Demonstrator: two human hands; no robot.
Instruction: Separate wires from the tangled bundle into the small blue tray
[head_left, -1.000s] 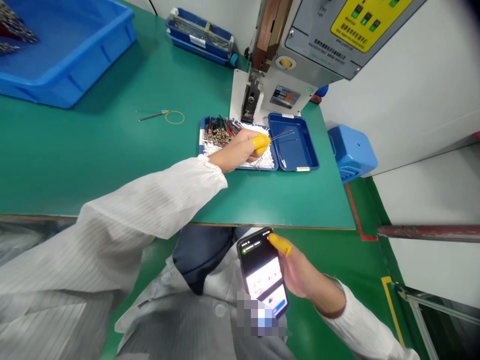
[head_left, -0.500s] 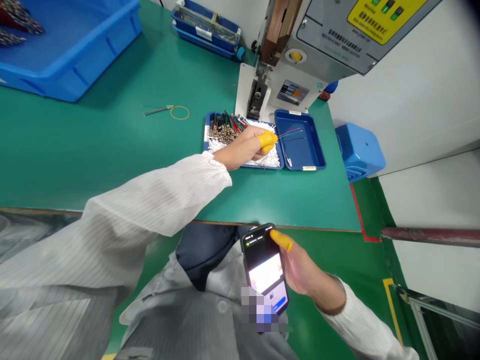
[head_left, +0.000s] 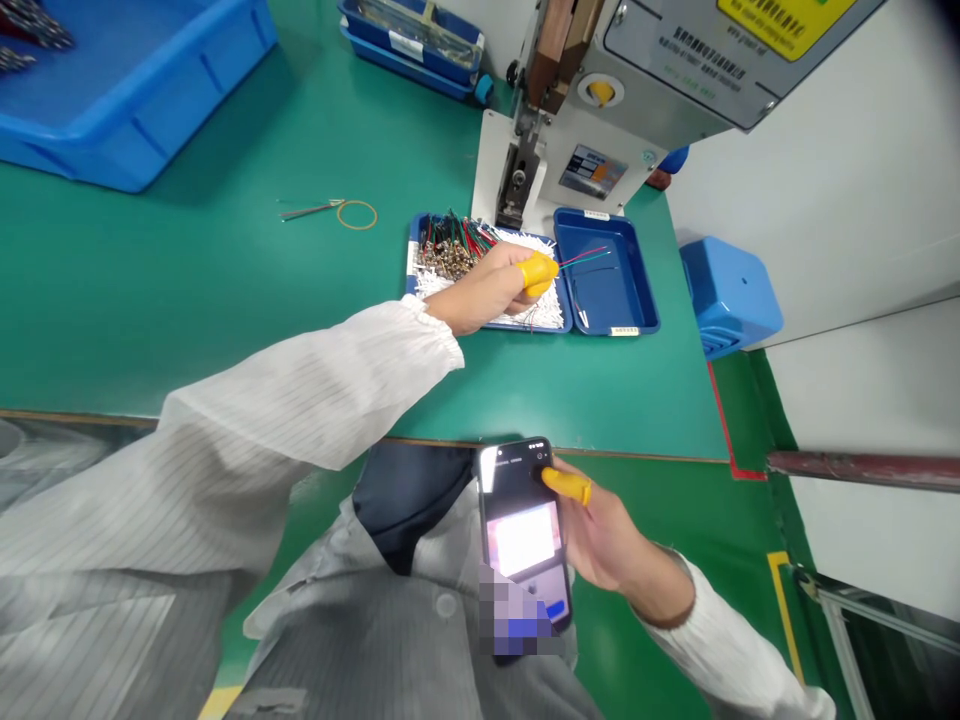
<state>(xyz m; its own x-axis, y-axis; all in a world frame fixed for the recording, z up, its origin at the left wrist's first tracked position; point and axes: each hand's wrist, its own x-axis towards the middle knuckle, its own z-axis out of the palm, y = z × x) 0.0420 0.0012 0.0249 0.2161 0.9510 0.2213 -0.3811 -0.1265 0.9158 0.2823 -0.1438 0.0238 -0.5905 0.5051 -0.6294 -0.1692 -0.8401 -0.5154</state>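
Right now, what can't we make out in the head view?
All head view:
- Contents of the parts tray beneath the left hand: hidden by it.
- Lower screen of the phone: pixelated.
- Rest of the big blue bin: cut off, top and left edges.
- Top of the machine: cut off, top edge.

Grey metal machine housing (head_left: 679,85) is showing "www."; the rest is blurring. Open blue plastic tray (head_left: 600,295) is bearing 2 unreadable white labels (head_left: 625,331); slim black phone (head_left: 517,490) is displaying illegible text.

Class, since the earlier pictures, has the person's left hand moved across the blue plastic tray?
No, not noticeably: the left hand stays over the same part of the blue plastic tray, yellow-covered fingers near its right rim.
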